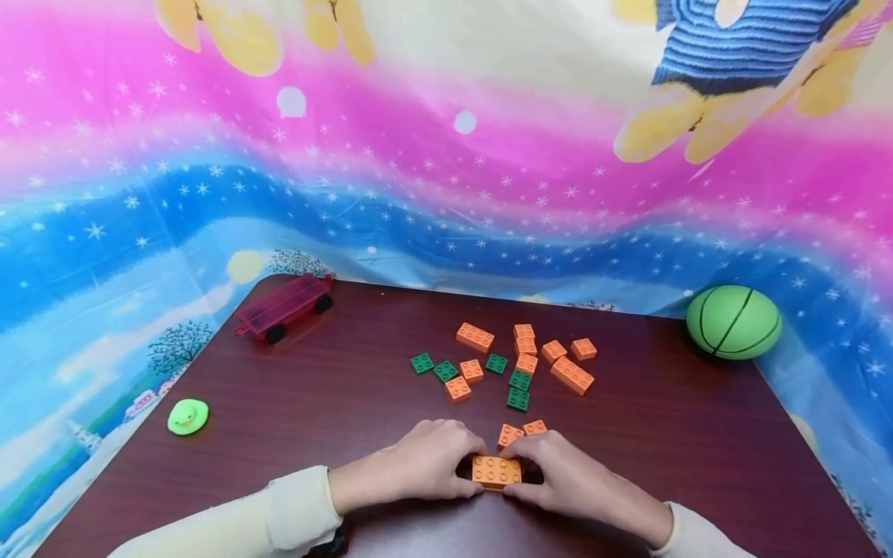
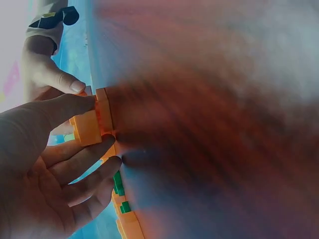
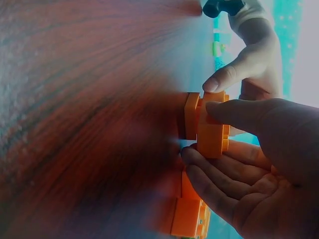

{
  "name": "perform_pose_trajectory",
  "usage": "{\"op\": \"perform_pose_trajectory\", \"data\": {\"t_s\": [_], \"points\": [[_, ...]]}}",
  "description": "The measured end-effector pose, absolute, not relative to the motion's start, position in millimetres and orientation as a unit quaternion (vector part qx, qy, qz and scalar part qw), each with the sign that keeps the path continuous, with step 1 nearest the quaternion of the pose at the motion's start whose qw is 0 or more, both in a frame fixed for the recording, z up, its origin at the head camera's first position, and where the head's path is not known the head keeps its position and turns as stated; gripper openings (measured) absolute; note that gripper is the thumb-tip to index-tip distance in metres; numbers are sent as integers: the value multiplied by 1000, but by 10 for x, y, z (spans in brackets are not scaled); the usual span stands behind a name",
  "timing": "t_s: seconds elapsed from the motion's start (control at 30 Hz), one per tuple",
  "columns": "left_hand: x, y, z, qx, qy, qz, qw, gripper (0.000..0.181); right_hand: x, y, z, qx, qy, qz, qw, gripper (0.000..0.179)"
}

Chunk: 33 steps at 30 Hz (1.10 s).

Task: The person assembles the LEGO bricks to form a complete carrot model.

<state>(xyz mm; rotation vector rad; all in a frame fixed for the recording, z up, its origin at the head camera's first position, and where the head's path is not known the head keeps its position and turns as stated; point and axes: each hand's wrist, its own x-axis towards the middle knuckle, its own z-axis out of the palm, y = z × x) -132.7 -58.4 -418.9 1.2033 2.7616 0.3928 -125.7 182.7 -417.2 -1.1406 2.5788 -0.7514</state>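
Near the front of the table, my left hand [image 1: 434,462] and right hand [image 1: 567,474] hold an orange toy building brick [image 1: 497,470] between them, one at each end. Its two rows of studs face up. The right wrist view shows the thumbs on the near side of this long brick [image 3: 211,132], with fingers curled around the far side. Directly beneath it lies a second orange brick [image 3: 190,115], close against its underside and mostly hidden from above. Just beyond the fingers sit two smaller orange bricks [image 1: 510,435], partly covered by the right hand.
Farther back lie several loose bricks, orange ones [image 1: 475,336] and flat green ones [image 1: 518,399]. A red toy wagon [image 1: 284,308] stands back left, a green duck-faced toy [image 1: 187,417] at the left edge. At back right is a green ball [image 1: 734,322]. A printed curtain [image 1: 446,170] surrounds the table.
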Motion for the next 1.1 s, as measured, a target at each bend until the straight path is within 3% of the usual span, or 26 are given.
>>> {"op": "perform_pose_trajectory", "data": {"t_s": [0.27,0.67,1.1], "points": [[-1332,-522,-4159,392,912,106,57,26,-1277,1833,-4153,-390,876,-255,123,26],[-1389,-458,-4173,372,911,140,112,22,-1282,1841,-4131,-375,881,-244,152,31],[-1388,-427,-4151,381,915,102,91,24,-1278,1760,-4060,-381,892,-205,131,31]]}}
